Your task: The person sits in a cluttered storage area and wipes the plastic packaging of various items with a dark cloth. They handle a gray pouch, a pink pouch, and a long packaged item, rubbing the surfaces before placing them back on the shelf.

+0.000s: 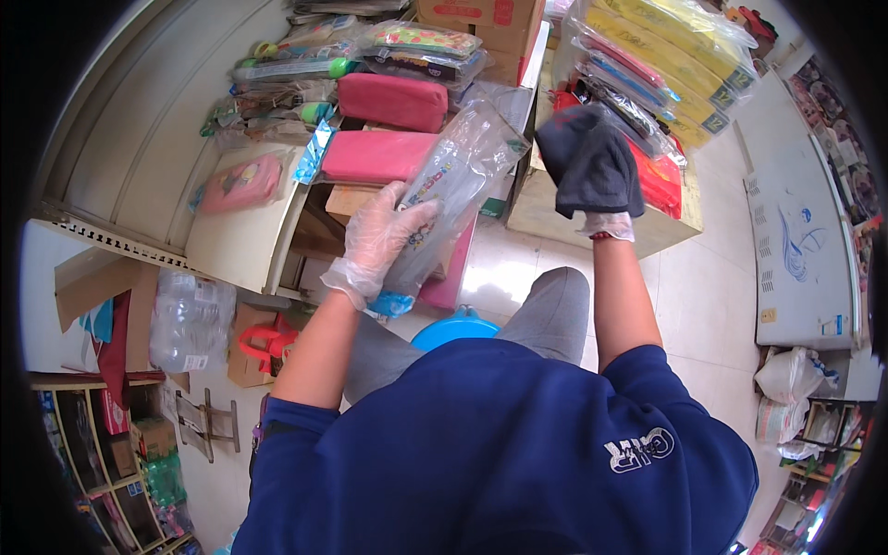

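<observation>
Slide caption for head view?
Gloved left hand holds a clear plastic package; dark cloth covers most of the right hand.

"Can you see the right hand (606,225) whole?"

"No, the dark cloth (594,159) covers its fingers."

"And the left hand (377,237)?"

"Some fingers are hidden under the clear packet (467,157)."

"What's the blue curved thing (455,327)?"

"Can't tell; the navy shirt (490,435) hides part. The top edge cuts off the brown carton (507,39)."
</observation>
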The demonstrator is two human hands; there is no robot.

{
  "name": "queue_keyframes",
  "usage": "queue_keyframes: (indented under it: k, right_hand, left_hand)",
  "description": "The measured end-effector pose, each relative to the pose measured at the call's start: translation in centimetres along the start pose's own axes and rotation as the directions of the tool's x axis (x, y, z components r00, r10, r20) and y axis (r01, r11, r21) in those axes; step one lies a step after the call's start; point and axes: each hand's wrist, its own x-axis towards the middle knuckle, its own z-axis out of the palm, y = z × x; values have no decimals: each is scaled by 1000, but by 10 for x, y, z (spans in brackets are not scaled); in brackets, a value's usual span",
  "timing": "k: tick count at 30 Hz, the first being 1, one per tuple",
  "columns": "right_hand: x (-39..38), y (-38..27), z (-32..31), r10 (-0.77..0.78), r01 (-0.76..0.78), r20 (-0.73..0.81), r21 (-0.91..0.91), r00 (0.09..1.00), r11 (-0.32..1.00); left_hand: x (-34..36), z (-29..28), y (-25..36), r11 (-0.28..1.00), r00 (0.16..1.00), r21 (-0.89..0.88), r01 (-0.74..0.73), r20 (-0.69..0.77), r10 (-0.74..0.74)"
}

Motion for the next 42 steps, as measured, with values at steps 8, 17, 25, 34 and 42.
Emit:
queue_keyframes:
  k: [8, 17, 25, 34, 42]
  right_hand:
    - [-22, 59, 26, -147, 10, 334, 379, 931, 925]
    - [-26, 30, 27, -261, -303, 459, 829, 849, 470]
    - [-6, -32, 16, -204, -83, 289, 740, 935, 668]
    - [13, -21, 23, -638, 550, 1, 504, 770, 666]
    - [0, -48, 25, -475, 458, -6, 277, 880, 845]
  left_hand:
    - [3, 3, 22, 972, 997, 233, -33, 78, 15]
    - [3, -1, 16, 944, 992, 324, -56, 122, 17]
    - [2, 5, 14, 965, 989, 260, -31, 150, -9]
    - [8, 7, 4, 982, 982, 189, -17, 187, -18]
    - [13, 0, 18, 1000, 919, 9, 21, 392, -22]
